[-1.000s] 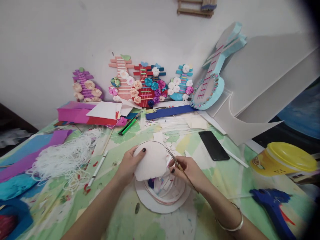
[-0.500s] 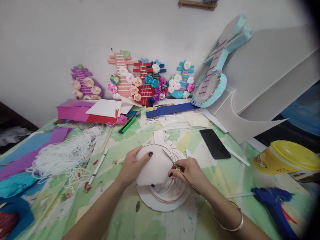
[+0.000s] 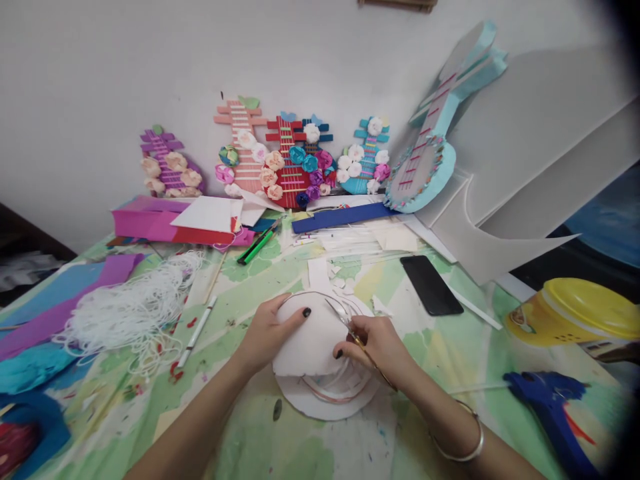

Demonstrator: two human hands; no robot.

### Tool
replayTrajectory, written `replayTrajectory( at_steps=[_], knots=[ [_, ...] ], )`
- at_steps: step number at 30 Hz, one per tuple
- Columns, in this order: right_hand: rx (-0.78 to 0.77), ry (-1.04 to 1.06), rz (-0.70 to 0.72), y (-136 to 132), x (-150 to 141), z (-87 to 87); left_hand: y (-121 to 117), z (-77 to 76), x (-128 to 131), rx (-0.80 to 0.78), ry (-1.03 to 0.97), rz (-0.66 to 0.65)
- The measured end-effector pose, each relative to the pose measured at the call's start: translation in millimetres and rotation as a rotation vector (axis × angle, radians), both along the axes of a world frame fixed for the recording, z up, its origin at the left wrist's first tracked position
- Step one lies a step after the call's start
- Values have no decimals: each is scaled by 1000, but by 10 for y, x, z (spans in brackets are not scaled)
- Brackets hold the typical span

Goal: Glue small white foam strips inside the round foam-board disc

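My left hand (image 3: 270, 330) grips a rounded white foam board piece (image 3: 310, 340) by its left edge, thumb on top and fingers underneath. Small scissors (image 3: 359, 341) with a gold-coloured handle are in my right hand (image 3: 383, 347), their blades lying over the right side of the board piece. Beneath it sits a round white body (image 3: 327, 408) with a curved rim, partly covered by the piece. From its far side a white neck strip (image 3: 317, 272) sticks out, with small white scraps (image 3: 340, 283) next to it.
A phone (image 3: 431, 285), yellow tub (image 3: 575, 312) and blue glue gun (image 3: 545, 407) lie to the right. Left are tangled white cord (image 3: 135, 313) and a marker (image 3: 197, 333). A green cutter (image 3: 257, 245) and decorated paper guitars (image 3: 287, 163) are farther back.
The white piece has been lowered and shifted slightly right over the round body. The scissors have swung from its right edge to lie across its top. My view tilted slightly down.
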State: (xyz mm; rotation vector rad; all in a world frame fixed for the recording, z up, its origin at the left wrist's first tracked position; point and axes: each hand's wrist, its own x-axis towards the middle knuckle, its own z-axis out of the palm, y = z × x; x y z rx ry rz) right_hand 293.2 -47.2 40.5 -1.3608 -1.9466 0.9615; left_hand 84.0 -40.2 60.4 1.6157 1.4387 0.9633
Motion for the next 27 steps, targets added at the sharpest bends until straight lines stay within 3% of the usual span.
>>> replayTrajectory(
  at_steps=[7, 13, 19, 27],
  knots=[
    [7, 34, 5, -30, 3, 9, 7, -21, -1, -59, -78, -16],
    [-129, 103, 7, -49, -18, 31, -11, 0, 24, 6, 32, -52],
    [-17, 35, -59, -34, -19, 32, -41, 31, 41, 10, 19, -39],
    [-68, 175, -1, -72, -1, 59, -52, 30, 39, -31, -52, -56]
  ],
)
